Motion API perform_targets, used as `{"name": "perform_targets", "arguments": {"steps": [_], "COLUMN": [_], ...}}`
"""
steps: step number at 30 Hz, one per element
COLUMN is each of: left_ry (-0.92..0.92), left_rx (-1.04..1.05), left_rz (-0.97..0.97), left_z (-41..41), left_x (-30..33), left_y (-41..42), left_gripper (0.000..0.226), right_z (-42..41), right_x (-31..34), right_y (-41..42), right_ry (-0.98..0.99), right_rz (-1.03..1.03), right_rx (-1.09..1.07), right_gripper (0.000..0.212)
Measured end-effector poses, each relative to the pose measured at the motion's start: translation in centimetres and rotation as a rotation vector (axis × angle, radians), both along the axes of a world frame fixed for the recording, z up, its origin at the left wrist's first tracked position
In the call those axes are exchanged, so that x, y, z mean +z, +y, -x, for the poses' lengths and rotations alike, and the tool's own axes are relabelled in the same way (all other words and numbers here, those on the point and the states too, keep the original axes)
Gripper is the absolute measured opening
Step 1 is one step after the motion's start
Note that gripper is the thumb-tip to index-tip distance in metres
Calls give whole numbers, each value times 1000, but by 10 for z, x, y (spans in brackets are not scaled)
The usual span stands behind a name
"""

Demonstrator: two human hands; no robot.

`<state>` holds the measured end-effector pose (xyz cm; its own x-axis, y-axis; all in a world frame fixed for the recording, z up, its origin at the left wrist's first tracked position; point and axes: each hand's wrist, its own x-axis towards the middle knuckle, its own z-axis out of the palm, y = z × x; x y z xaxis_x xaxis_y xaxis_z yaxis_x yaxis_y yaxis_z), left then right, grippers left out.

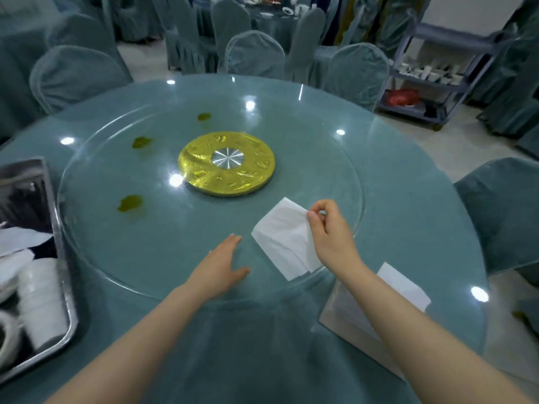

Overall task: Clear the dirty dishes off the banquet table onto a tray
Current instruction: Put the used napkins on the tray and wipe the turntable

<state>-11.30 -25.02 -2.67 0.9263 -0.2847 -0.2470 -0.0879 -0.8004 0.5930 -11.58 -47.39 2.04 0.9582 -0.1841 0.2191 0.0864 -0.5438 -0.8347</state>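
My right hand point(328, 231) pinches the corner of a white paper napkin point(284, 239), which hangs over the near right part of the glass turntable point(335, 158). My left hand point(220, 268) rests flat on the turntable's near edge, fingers straight. A steel tray point(62, 272) stands at the left table edge, holding stacked white bowls point(40, 298), other white dishes and crumpled napkins. Three greenish oily stains point(129, 203) mark the left side of the turntable.
A gold disc point(227, 164) marks the turntable's centre. A tissue pack point(364, 313) with a sheet sticking out lies on the table under my right forearm. Covered chairs ring the table. A grey service cart point(431, 74) with white dishes stands at the back right.
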Motion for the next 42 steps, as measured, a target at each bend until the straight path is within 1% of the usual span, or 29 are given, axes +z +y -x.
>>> {"name": "perform_targets", "arguments": {"steps": [4, 8, 11, 17, 20, 22, 25, 28, 30, 33, 35, 38, 42], "left_ry": [29, 83, 107, 125, 115, 131, 145, 133, 142, 162, 160, 151, 168], "left_rx": [61, 107, 117, 105, 76, 60, 41, 28, -10, -96, -130, -163, -189], "left_rz": [-12, -53, -149, -391, -423, -431, -439, -440, -440, -430, -427, -416, -328], "left_z": [-7, -18, -28, -37, -40, -39, -39, -37, -36, -36, -35, -33, -27], "left_x": [-19, -38, -52, -71, -73, -73, -75, -75, -75, -72, -69, -68, -68], "left_y": [23, 46, 64, 90, 91, 91, 92, 91, 90, 88, 84, 70, 43], "left_gripper": [76, 79, 80, 95, 95, 95, 94, 94, 96, 93, 88, 82, 79], "right_z": [-30, -59, -73, -68, -62, -60, -59, -56, -53, -54, -58, -62, -66], "right_x": [-23, -49, -66, -99, -110, -118, -129, -138, -145, -152, -153, -151, -149], "right_y": [8, 13, 21, 50, 53, 51, 50, 52, 50, 42, 37, 34, 27], "right_ry": [119, 222, 247, 360, 372, 360, 360, 465, 472, 431, 439, 488, 518], "right_rz": [3, 42, 132, 173, 220, 313, 518, 666, 721, 817, 837, 812, 782], "right_rx": [-37, -36, -18, 187, 233, 263, 363, 434, 448, 457, 432, 362, 301], "right_gripper": [9, 10, 12, 4, 10, 14, 32, 49, 54, 55, 55, 55, 54]}}
